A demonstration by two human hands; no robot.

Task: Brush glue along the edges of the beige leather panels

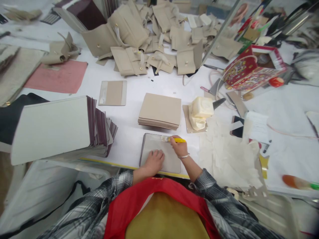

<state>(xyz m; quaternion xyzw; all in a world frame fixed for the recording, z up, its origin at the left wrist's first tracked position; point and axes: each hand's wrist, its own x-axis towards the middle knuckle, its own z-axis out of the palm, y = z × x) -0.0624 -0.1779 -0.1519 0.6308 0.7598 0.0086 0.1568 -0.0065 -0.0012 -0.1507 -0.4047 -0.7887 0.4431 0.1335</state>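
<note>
My right hand [178, 146] grips a brush with a yellow handle [179, 140]. Its pale bristles [164, 138] touch the upper part of a grey rectangular panel [171, 162], where a faint wet-looking streak shows. That panel tops a small stack at the table's front edge. Fingers spread, my left hand [155, 161] lies flat on the same panel, left of the brush. Just beyond it sits a neat stack of beige sheets [160, 108]. To the right of that stack, a cream-coloured glue-smeared container [201, 111] stands on a beige piece.
A tall pile of grey-white panels with maroon edges [54, 127] stands at the left. Beige leather-like pouches [129, 30] are heaped at the back. A red patterned box [251, 69] stands back right, with crumpled pale sheets [224, 156] in front. A plastic bin [47, 186] is below left.
</note>
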